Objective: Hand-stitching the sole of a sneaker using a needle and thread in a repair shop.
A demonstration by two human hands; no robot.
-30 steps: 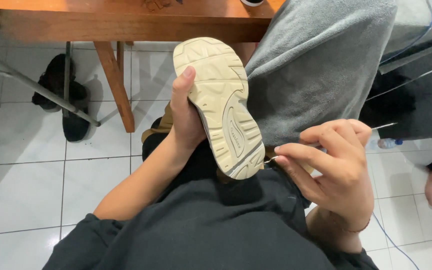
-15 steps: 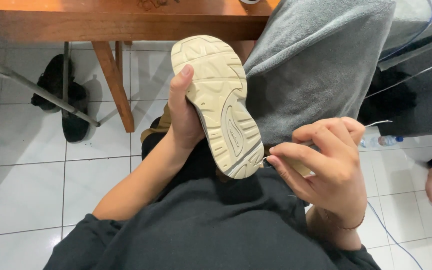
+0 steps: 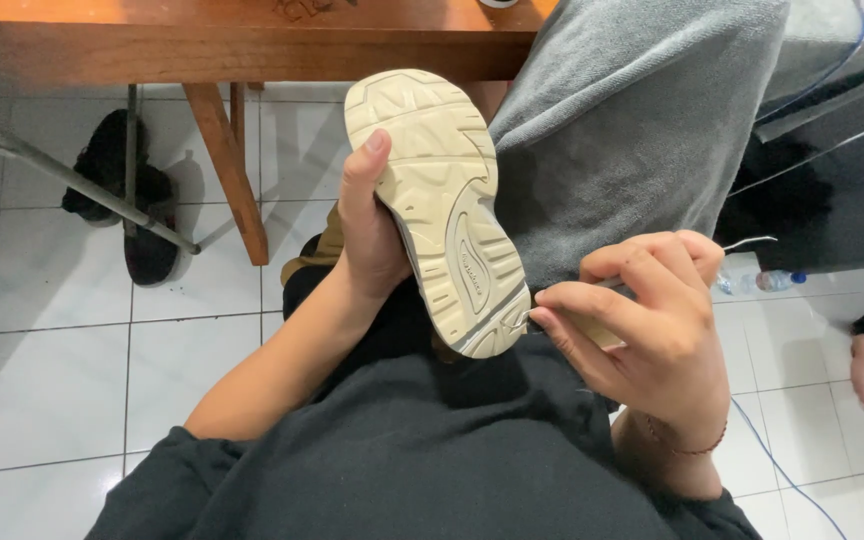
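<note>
Left hand (image 3: 367, 235) is gripping a cream rubber-soled shoe (image 3: 442, 205) from its left side, thumb lying over the sole edge, sole facing up toward the camera. Shoe is being held above the lap, in front of the brown wooden surface (image 3: 202, 35). Right hand (image 3: 652, 330) is pinching a thin pale tool (image 3: 592, 325) against the heel edge, fingers closed on it, with a thin thread (image 3: 752, 242) trailing past the knuckles. Grey cloth (image 3: 642, 120) is lying just right of the shoe.

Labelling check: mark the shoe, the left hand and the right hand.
shoe (image 3: 447, 215), head view, middle of the cream sole.
left hand (image 3: 367, 235), head view, back of the hand.
right hand (image 3: 652, 325), head view, back of the hand.
</note>
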